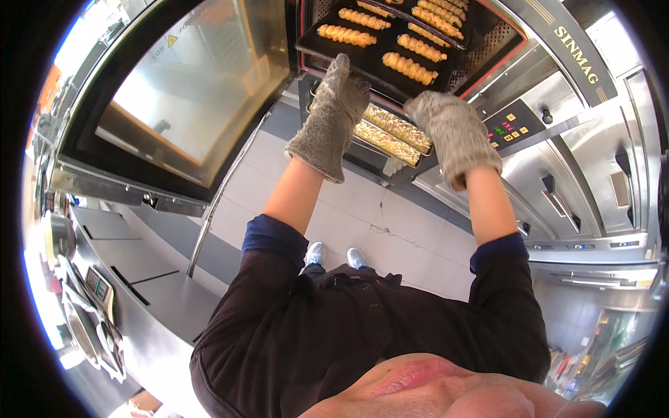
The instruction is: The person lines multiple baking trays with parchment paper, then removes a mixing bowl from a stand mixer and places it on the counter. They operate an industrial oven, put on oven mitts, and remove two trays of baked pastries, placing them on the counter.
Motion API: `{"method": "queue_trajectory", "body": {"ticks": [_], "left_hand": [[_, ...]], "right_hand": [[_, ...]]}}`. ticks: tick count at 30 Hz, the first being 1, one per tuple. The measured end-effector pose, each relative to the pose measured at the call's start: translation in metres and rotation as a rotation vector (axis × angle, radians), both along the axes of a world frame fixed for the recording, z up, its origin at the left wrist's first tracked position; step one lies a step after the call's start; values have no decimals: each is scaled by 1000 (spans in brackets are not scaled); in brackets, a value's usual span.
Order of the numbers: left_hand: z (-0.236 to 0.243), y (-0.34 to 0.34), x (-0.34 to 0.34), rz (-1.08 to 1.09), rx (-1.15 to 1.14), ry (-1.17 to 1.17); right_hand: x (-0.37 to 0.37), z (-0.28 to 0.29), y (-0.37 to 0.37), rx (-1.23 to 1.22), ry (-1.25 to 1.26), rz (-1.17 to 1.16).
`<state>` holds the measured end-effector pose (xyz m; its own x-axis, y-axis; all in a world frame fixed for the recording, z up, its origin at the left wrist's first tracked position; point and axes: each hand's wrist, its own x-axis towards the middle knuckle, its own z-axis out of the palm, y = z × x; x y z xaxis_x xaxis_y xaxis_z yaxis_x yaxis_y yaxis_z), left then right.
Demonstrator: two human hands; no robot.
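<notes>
Baking tray [380, 52] of golden twisted pastries is sitting at the oven's [488, 49] mouth; both hands, left [333, 111] and right [449, 129], in grey mitts, are gripping its front edge beside a yellow triangular door sticker [172, 40].

- On the oven's control panel [514, 127], just right of the open oven chamber, we see a small dark display [500, 130] with red and green glowing digits.
- On the glass of the swung-open oven door [182, 83], left of the chamber, a small yellow triangular warning label [171, 40] sits near the top.
- Along the oven's slanted steel top edge, right of the chamber, runs a yellow lettered nameplate [577, 54].
</notes>
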<state>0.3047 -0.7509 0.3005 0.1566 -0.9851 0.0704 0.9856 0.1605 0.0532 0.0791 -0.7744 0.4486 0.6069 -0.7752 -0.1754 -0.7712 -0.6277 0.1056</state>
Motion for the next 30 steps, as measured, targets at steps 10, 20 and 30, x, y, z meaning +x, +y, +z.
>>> {"method": "queue_trajectory", "body": {"ticks": [10, 20, 30], "left_hand": [[48, 157, -76, 488, 585, -339], [0, 423, -182, 727, 786, -344], [-66, 701, -376, 1222, 1025, -116]], "right_hand": [[-108, -79, 44, 782, -1221, -591], [-153, -110, 172, 1686, -1367, -233], [-152, -165, 352, 1659, -473, 415]]}}
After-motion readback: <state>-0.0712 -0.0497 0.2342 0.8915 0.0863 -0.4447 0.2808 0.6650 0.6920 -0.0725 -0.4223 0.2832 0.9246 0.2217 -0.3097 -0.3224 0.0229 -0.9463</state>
